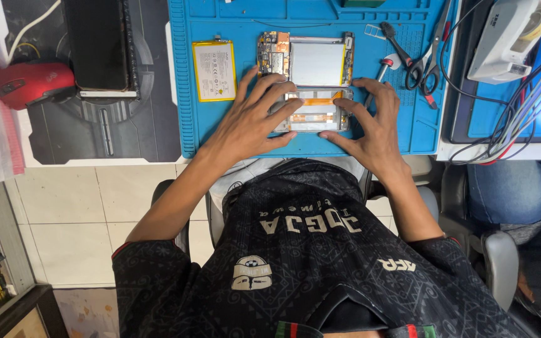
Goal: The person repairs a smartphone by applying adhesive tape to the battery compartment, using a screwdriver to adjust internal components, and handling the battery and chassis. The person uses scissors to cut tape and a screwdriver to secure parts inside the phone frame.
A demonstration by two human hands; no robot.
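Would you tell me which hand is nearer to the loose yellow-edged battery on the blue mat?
Left. The left hand rests on the opened phone just right of the battery; the right hand is on the phone's far side.

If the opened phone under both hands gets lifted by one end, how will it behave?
The opened phone looks like a thin, flat frame, so it probably flexes little but slides easily on the blue mat. Its bare board and orange ribbon look fragile. The left hand and right hand press its lower end; lifted there, the top may dip.
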